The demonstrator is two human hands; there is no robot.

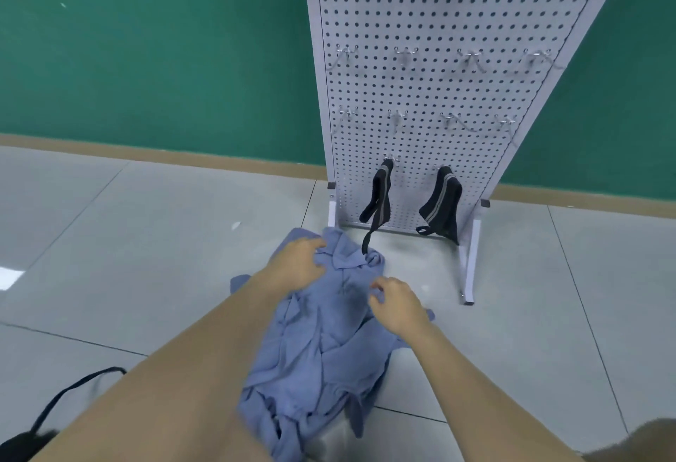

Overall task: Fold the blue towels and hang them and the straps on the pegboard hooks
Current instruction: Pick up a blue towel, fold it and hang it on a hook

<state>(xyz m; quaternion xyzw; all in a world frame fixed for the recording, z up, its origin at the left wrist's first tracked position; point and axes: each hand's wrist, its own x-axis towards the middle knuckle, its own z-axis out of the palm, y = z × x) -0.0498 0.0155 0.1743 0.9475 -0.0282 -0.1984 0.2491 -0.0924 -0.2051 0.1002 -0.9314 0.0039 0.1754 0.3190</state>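
Note:
A crumpled heap of blue towels lies on the grey tiled floor in front of a white pegboard stand. My left hand rests on the heap's far end, fingers curled into the cloth. My right hand hovers at the heap's right side, fingers loosely bent and touching the fabric. Two black straps with grey stripes hang from the lowest hooks: one on the left, one on the right. Two rows of bare metal hooks sit higher on the board.
The stand's white foot juts forward at the right of the heap. A black strap and bag lie at the bottom left. A green wall with a tan skirting runs behind.

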